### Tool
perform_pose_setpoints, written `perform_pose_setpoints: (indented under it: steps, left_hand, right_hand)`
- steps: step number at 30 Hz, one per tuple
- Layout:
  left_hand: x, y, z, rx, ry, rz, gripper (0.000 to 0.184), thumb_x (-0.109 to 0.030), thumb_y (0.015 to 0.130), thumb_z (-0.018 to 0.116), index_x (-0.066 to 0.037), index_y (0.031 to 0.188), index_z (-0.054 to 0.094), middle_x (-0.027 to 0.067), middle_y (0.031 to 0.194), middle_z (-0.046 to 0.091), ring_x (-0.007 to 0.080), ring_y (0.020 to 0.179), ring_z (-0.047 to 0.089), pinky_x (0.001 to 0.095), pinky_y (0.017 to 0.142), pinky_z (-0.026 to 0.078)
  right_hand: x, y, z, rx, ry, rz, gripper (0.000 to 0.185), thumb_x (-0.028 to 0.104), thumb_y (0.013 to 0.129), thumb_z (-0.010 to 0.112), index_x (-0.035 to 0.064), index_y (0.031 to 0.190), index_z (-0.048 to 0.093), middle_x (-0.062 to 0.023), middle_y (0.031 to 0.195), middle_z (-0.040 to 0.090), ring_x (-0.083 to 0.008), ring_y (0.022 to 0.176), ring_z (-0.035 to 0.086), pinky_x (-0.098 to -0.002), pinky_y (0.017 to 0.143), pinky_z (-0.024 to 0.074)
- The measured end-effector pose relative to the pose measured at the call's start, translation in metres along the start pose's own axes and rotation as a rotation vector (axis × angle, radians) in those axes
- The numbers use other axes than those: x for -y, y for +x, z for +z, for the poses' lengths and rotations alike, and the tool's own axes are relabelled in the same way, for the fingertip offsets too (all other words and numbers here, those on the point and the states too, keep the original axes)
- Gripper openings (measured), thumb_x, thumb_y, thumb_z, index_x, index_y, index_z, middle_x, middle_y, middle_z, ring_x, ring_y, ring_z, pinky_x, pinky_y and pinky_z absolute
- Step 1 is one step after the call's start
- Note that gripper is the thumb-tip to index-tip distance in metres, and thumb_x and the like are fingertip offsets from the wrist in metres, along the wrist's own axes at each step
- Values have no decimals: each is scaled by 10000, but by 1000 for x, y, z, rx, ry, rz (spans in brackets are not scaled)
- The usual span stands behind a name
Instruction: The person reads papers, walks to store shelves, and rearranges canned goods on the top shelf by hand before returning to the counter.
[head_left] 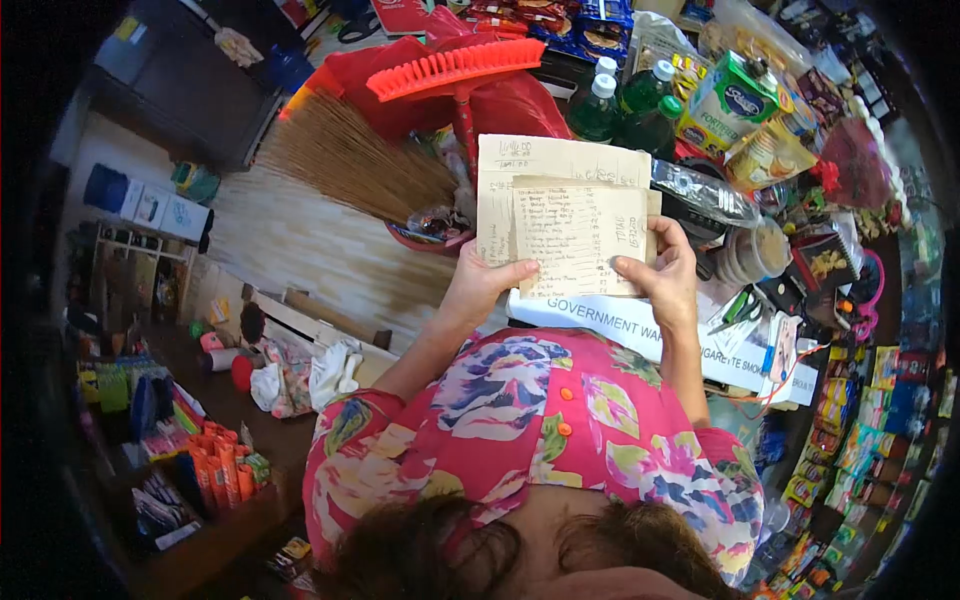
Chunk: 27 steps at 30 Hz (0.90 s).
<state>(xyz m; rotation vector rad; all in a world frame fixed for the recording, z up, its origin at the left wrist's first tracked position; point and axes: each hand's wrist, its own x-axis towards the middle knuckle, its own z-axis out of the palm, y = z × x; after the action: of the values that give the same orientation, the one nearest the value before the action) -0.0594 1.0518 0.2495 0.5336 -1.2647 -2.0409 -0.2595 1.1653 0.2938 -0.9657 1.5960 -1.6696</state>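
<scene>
Handwritten paper lists point(570, 235) are held up in front of my chest, a smaller sheet lying over a larger one point(560, 158). Lines of writing with figures run down the front sheet, and a total is written sideways at its right. My left hand point(492, 275) pinches the lower left edge, thumb on top. On the right edge, my right hand point(665, 268) grips the sheets with its thumb on the front. Most of the fingers are hidden behind the paper.
A red push broom point(455, 68) and a straw broom point(345, 150) stand in a red bin to the left. Green bottles point(595, 110), a milk carton point(730, 105) and a plastic jar point(755, 248) crowd the right. Scissors point(738, 310) lie beside the white printed box edge point(590, 312).
</scene>
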Motion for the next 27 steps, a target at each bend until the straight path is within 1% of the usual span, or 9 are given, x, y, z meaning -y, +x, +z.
perform_pose_setpoints:
  steps: [2,3,7,13,14,16,19,22,27]
  left_hand:
    - [2,-7,4,-18,0,16,339,18,781,609,22,1117,561,80,1032,628,127,910,592,273,809,477]
    - [3,-10,4,-23,-11,18,337,15,782,609,23,1116,560,81,1030,629,126,908,594,273,806,478]
    - [17,-15,20,-10,-136,-45,331,5,785,609,30,1111,559,80,1019,632,119,894,597,270,793,481]
    - [26,-17,29,25,-9,11,318,0,784,613,25,1098,568,71,1007,637,111,886,595,266,786,478]
    - [33,-20,43,22,1,16,319,2,784,614,23,1098,570,70,1006,637,111,887,595,266,786,478]
    - [38,-20,48,21,12,21,319,6,782,615,18,1098,573,69,1005,639,111,889,595,265,785,477]
    - [40,-16,47,32,42,-10,362,13,778,616,21,1133,544,84,1051,625,138,934,593,287,828,473]
    - [46,-7,48,29,45,20,316,33,785,604,14,1099,576,62,1015,637,115,896,595,269,796,478]
    - [50,-2,46,17,52,22,329,36,775,613,16,1101,571,77,1026,636,130,905,599,281,807,480]
  right_hand:
    - [0,-4,0,-14,85,67,535,-61,592,756,-14,1057,495,-90,954,585,-139,854,573,-246,764,480]
    - [1,-4,-1,-7,117,56,511,-84,599,732,-14,1047,496,-100,935,597,-143,839,583,-247,744,492]
    - [1,-12,-24,9,141,93,506,-98,602,723,-17,1048,497,-112,943,604,-149,835,595,-250,740,497]
    - [-2,-22,-39,1,125,64,503,-103,609,715,-21,1053,493,-113,962,605,-143,846,595,-246,741,498]
    - [-2,-28,-55,1,136,65,503,-102,609,715,-20,1053,493,-111,963,604,-142,847,595,-246,741,498]
    - [-2,-32,-60,-5,143,47,498,-104,613,713,-16,1051,492,-110,965,604,-140,846,596,-246,740,500]
    - [-3,-32,-63,-12,159,32,490,-108,619,708,-9,1048,492,-107,968,603,-136,842,597,-245,737,501]
    - [-11,-29,-66,-12,153,54,477,-112,629,701,-4,1044,492,-96,960,606,-129,837,598,-241,730,501]
    - [-10,-29,-66,0,129,73,441,-95,653,693,-2,1039,501,-89,948,613,-127,832,600,-238,724,501]
